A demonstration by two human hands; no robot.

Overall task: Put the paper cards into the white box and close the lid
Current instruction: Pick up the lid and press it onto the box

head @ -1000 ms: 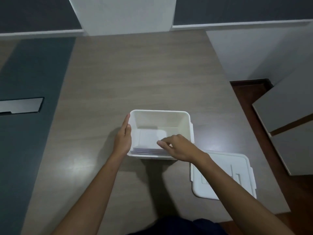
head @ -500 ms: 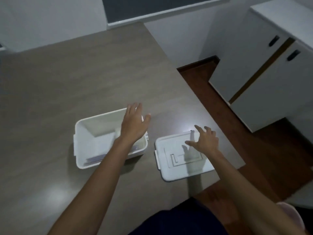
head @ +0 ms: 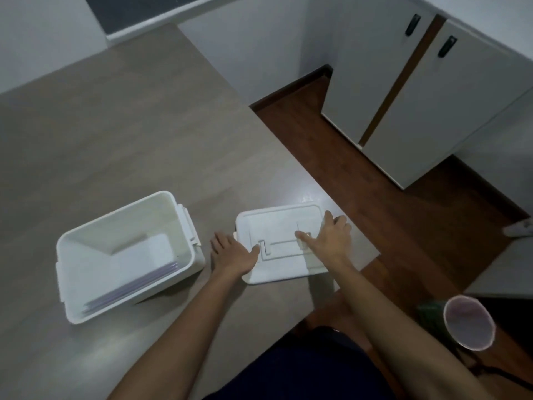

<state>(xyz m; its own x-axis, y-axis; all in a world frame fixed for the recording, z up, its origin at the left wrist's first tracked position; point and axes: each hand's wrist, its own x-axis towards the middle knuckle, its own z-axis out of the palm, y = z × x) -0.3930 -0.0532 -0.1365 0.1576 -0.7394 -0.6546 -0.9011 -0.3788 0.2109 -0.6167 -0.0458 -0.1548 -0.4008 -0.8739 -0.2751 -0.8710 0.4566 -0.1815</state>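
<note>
The white box (head: 115,215) stands open on the table's left part. A stack of paper cards (head: 135,272) lies flat on its bottom, leaning toward the near wall. To its right, the white lid (head: 277,226) lies flat near the table's corner. My left hand (head: 230,255) sits at the lid's left edge, fingers spread on the table and thumb on the lid's top. My right hand (head: 331,241) covers the lid's right part, fingers curled over its far right edge and thumb on top.
The grey-brown table (head: 115,125) ends just right of the lid, with brown wooden floor beyond. A bin with a pink liner (head: 467,324) stands on the floor at lower right. White cabinets (head: 432,96) stand at the upper right.
My view has swung right. My right hand left the cards in the box and went to the lid. My left hand came off the box and crossed to the lid's left edge.
</note>
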